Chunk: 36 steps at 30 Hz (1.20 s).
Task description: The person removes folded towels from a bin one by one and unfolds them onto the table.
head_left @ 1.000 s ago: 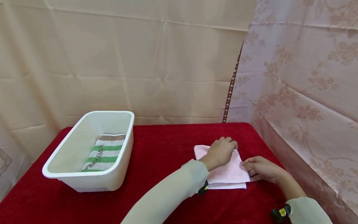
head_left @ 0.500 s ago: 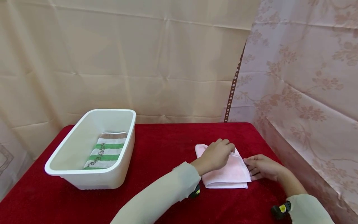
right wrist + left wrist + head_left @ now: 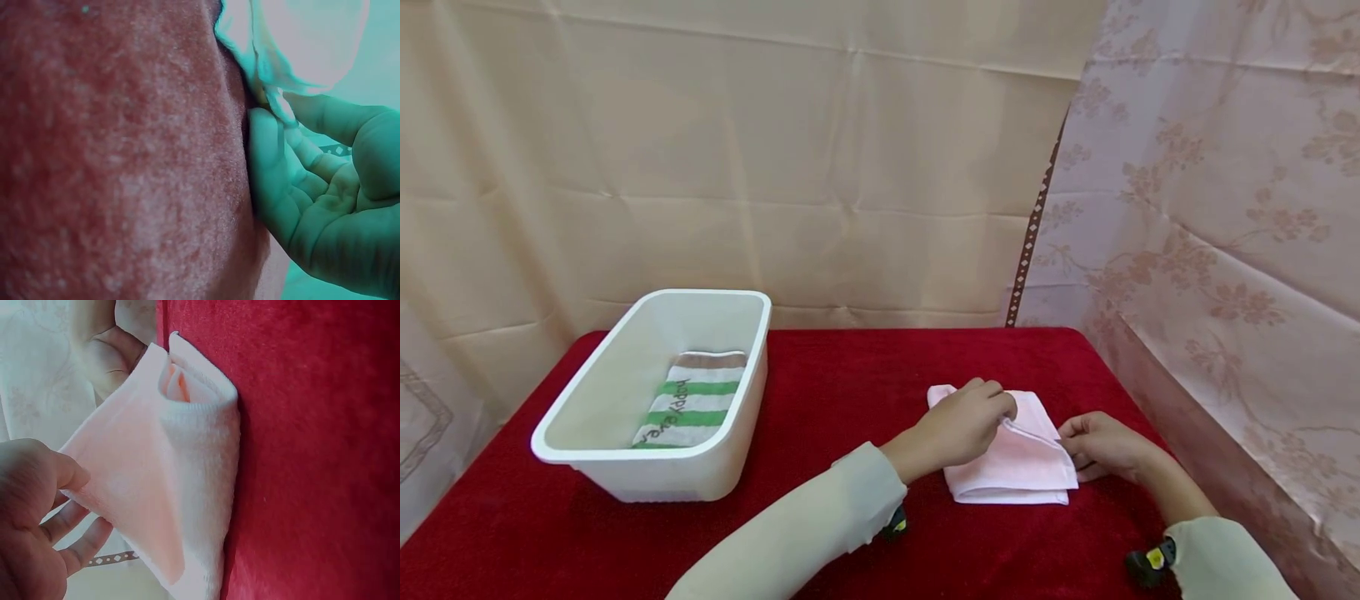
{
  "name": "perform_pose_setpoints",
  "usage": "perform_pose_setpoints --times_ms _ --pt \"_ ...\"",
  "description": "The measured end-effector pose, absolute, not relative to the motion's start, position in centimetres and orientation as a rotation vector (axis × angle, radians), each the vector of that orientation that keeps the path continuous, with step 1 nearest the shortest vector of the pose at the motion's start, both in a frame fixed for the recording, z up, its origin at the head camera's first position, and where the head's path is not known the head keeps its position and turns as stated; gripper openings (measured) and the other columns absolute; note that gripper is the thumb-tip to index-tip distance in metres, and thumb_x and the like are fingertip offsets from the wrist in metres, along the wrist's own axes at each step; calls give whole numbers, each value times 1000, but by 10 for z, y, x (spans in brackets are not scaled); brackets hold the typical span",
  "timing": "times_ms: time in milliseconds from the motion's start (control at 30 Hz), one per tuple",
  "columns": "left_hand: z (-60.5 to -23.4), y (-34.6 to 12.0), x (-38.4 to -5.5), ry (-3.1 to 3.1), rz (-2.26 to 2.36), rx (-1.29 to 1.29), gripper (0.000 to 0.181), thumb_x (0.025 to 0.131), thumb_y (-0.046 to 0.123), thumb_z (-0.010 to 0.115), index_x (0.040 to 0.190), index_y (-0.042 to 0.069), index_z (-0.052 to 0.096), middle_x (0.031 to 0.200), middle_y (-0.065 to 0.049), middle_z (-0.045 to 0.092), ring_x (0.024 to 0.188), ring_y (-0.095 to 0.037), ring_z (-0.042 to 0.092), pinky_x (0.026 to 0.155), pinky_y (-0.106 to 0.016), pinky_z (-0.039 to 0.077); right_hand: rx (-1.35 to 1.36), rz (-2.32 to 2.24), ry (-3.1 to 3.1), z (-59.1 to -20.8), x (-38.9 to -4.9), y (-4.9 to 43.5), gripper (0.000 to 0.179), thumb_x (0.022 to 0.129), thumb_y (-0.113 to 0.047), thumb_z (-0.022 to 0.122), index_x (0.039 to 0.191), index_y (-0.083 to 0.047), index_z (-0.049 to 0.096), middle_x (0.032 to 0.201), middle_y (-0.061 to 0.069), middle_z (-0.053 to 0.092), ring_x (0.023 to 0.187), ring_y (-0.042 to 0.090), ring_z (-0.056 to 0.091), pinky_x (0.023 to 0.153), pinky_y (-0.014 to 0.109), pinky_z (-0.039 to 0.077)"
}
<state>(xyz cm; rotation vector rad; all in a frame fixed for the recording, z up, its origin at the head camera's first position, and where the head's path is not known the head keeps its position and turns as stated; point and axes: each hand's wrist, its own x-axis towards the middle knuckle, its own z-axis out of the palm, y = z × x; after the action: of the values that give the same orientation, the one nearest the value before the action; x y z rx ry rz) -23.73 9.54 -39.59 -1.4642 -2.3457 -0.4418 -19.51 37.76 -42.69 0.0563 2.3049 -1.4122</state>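
A folded pink towel [image 3: 1000, 471] lies on the red-covered table, right of centre in the head view. With thumb and fingers my left hand [image 3: 958, 425] pinches the edge of its top layer and lifts that layer, so the towel slants up in the left wrist view [image 3: 137, 462]. At the towel's right side my right hand [image 3: 1105, 450] pinches its edge low against the table. In the right wrist view the right thumb and fingers [image 3: 269, 144] close on a small piece of the pale cloth.
On the left of the table stands a white plastic tub [image 3: 647, 454], holding a folded green-and-white striped towel [image 3: 696, 400] with writing on it. A beige curtain [image 3: 775, 167] hangs behind, and a flowered pink cloth [image 3: 1240, 250] borders the right side.
My left hand has moved leftward and a little toward me, peeling the towel's top layer back with it. The right hand stays by the towel's right edge. The head view has shifted slightly.
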Motion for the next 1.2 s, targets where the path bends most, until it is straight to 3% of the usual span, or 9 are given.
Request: perform_pose_setpoints --times_ms 233,433,767,1200 --pt "-392 76 -235 -2285 -423 -1495 24 93 -1 59 107 16 70 105 3 66 94 -13 58 84 -17 45 84 -1359 2372 -428 -196 371 11 96 -7 61 100 4 63 79 8 68 70 18 67 63 38 61" --pt "-390 56 -235 -2274 -443 -1495 23 92 -2 59 107 13 68 106 1 65 98 -14 58 84 -16 48 148 -1302 2432 -425 -196 367 15 94 -13 71 93 -1 63 74 5 62 65 17 61 58 33 59" --pt "-385 19 -235 -2312 -443 -1443 20 94 0 63 109 13 68 111 1 65 102 -14 57 89 -15 48 233 -1234 2467 -425 -196 366 21 91 -19 77 92 -4 62 75 6 61 66 18 60 59 34 58" --pt "-395 -16 -243 -2526 -594 -1293 19 91 -2 68 103 14 70 109 0 65 99 -14 59 87 -20 52 242 -1229 2461 -424 -199 365 20 91 -18 76 91 -5 61 73 5 59 66 18 59 60 34 59"
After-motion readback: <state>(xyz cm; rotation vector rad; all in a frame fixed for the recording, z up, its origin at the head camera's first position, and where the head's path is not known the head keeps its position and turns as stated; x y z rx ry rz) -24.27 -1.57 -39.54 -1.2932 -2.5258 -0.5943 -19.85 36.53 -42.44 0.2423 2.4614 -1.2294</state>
